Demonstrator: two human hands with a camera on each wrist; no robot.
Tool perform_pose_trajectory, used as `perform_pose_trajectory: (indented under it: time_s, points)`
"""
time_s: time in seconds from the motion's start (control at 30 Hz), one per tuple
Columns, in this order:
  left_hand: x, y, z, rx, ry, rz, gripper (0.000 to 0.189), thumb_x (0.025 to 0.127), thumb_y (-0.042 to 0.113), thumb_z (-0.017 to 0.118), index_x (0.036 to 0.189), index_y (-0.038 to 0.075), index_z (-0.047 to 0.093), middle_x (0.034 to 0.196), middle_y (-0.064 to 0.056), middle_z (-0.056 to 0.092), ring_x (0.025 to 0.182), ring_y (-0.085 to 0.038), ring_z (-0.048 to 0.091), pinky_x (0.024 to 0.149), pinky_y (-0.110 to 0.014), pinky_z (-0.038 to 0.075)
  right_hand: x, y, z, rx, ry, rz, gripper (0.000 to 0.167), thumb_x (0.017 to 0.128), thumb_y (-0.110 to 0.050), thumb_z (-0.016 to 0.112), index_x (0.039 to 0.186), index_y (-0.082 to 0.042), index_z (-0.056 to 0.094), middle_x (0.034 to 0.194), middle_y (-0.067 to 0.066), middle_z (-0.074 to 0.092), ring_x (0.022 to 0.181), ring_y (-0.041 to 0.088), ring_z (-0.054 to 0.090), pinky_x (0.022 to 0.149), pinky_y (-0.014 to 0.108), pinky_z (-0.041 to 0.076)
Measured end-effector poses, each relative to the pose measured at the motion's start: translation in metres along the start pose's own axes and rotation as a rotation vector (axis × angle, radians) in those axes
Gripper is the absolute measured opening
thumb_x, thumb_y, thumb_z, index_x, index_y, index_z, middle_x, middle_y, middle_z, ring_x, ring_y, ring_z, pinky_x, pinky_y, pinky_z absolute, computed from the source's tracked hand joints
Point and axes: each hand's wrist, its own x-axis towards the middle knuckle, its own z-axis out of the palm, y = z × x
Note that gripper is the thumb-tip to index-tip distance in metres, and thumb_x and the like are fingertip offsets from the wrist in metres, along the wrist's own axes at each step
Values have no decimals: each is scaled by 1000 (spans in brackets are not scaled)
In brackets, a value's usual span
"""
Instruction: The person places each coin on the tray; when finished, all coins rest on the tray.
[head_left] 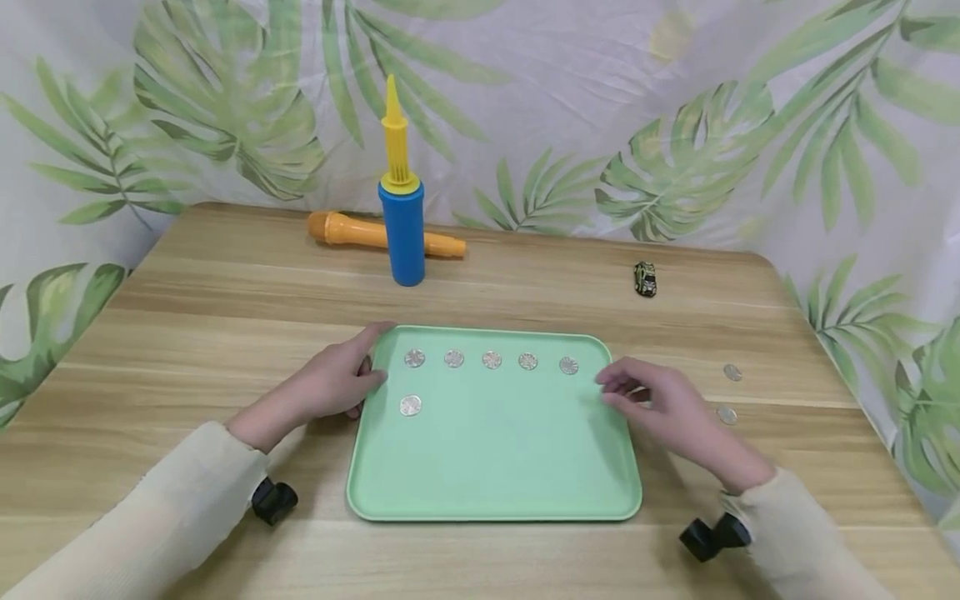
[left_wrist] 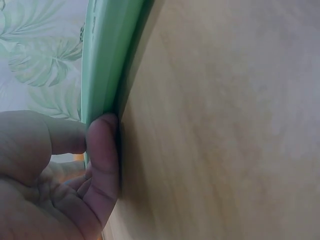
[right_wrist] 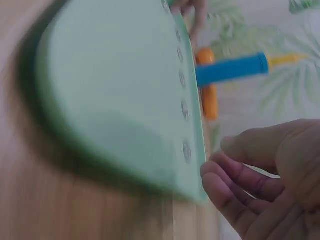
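A light green tray [head_left: 517,467] lies on the table in front of me. Several silver coins [head_left: 491,360] form a row along its far side, and a single coin [head_left: 410,405] sits below the row's left end. My left hand [head_left: 337,379] grips the tray's left rim near the far corner; in the left wrist view its thumb and a bent finger [left_wrist: 104,150] pinch the edge. At the right rim, my right hand [head_left: 660,404] hovers with loosely bent fingers [right_wrist: 222,192] and nothing visible between them. Whether its fingertips touch the rim, I cannot tell.
Two more coins lie on the table right of the tray, one coin [head_left: 732,372] behind the other. Beyond the tray stand a blue and yellow hand pump [head_left: 406,237], an orange toy microphone [head_left: 352,232] lying behind it, and a small toy car [head_left: 645,279].
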Motion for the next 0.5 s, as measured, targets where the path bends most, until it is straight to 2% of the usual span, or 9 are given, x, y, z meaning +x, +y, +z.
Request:
perform_pose_trajectory:
  time_s: [0.1, 0.2, 0.3, 0.5]
  points:
    - [0, 1, 0, 6, 2, -2, 70, 106, 9, 54, 166, 10, 20, 77, -10, 58, 59, -20, 59, 56, -33, 51, -17, 18, -12, -57, 69, 42, 16, 96, -2, 72, 112, -2, 72, 101, 8, 76, 90, 8, 68, 79, 24, 61]
    - [0, 1, 0, 10, 3, -3, 70, 106, 8, 54, 166, 10, 20, 77, -11, 58, 59, -20, 60, 56, -33, 52, -30, 33, -19, -116, 112, 48, 19, 93, 2, 74, 112, 0, 71, 99, 9, 75, 87, 2, 64, 76, 23, 60]
    - [-1, 0, 0, 10, 4, -6, 69, 106, 9, 54, 166, 10, 20, 78, -11, 59, 60, -20, 60, 57, -33, 52, -40, 45, -22, -179, 148, 41, 23, 88, 5, 78, 109, 2, 71, 96, 9, 74, 84, 4, 64, 74, 24, 60]
    - [-1, 2, 0, 10, 6, -12, 69, 106, 9, 54, 166, 11, 20, 78, -11, 58, 60, -20, 60, 57, -33, 52, -52, 61, -23, -271, 188, 49, 25, 83, 8, 80, 105, 1, 72, 95, 8, 72, 82, 19, 66, 74, 26, 59]
